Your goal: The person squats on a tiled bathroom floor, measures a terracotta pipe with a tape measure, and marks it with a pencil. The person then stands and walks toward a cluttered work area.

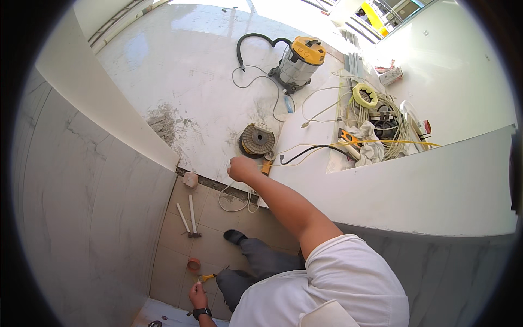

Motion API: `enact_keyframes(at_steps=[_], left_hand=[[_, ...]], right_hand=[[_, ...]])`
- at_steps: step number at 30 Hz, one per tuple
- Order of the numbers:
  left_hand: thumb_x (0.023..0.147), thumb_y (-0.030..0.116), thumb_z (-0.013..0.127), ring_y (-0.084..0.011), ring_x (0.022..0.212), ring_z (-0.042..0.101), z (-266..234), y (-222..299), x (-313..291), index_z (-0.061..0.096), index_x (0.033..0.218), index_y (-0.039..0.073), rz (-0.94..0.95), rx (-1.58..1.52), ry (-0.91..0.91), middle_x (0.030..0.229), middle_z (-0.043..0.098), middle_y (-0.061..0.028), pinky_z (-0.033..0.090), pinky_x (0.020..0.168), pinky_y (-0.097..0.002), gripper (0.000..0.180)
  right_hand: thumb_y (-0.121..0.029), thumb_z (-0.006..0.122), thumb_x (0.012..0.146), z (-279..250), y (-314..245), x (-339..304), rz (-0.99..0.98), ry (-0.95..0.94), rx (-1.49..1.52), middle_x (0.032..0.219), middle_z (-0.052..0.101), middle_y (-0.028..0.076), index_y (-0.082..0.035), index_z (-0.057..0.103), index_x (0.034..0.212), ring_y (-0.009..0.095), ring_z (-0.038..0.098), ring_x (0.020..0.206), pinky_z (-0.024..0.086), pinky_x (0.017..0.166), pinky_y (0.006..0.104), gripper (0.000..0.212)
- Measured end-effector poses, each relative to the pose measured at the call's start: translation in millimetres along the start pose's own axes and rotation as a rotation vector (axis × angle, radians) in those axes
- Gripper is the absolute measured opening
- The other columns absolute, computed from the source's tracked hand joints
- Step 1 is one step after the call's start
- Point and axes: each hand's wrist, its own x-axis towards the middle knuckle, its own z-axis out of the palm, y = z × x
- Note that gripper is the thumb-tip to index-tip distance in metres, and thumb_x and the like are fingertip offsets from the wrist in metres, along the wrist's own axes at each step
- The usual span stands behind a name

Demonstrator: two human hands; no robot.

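Observation:
My right arm reaches forward over the threshold. My right hand (239, 169) is a closed fist, and strands of a thin white cable (222, 204) run up to it from a loose loop on the tiles. Just beyond the fist sits a cable reel (257, 140) with a dark rim. An orange-handled tool (266, 167) lies beside the reel. Low on the left, my left hand (199, 297), with a dark watch on its wrist, pinches something small and whitish. A yellow tool (207, 278) lies right by its fingertips, near a roll of brown tape (194, 265).
Two hammers with white handles (192, 215) and a pale lump (190, 179) lie on the tiles. A yellow-topped vacuum cleaner (303, 60) stands ahead. Coiled cables (392, 120) and an orange tool (349, 137) fill a recess at right. A marbled panel (81, 191) walls the left.

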Motion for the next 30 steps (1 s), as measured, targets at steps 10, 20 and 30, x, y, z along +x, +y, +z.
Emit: enact_keyframes(at_steps=[10,20,30], left_hand=[[0.106,0.035,0.055,-0.0073,0.046,0.045,10.1,166.3,62.7,0.070,0.117,0.009,0.058,-0.106,-0.098,0.070,0.054,0.0012,0.037,0.040,-0.0248,0.032],[0.105,0.029,0.052,-0.0095,0.053,0.050,2.2,229.5,198.4,0.067,0.124,0.009,-0.229,0.156,-0.288,0.077,0.059,0.0004,0.042,0.046,-0.0270,0.031],[0.096,0.015,0.051,-0.0136,0.053,0.051,9.3,261.4,274.4,0.066,0.116,0.009,-0.285,0.246,-0.365,0.074,0.058,-0.0018,0.042,0.045,-0.0305,0.026]], right_hand=[[-0.034,0.070,0.089,-227.8,117.1,-18.6,0.683,0.304,0.197,0.115,0.075,0.012,-0.008,0.075,0.111,0.029,0.072,0.108,0.059,0.084,0.0394,0.034],[-0.042,0.071,0.090,55.4,3.4,-119.3,0.266,-0.752,0.230,0.117,0.072,0.017,-0.008,0.068,0.127,0.037,0.068,0.112,0.054,0.096,0.0463,0.050],[-0.043,0.069,0.091,63.0,23.6,-80.8,0.436,-0.324,0.507,0.117,0.072,0.020,-0.006,0.068,0.126,0.038,0.067,0.112,0.054,0.096,0.0474,0.051]])
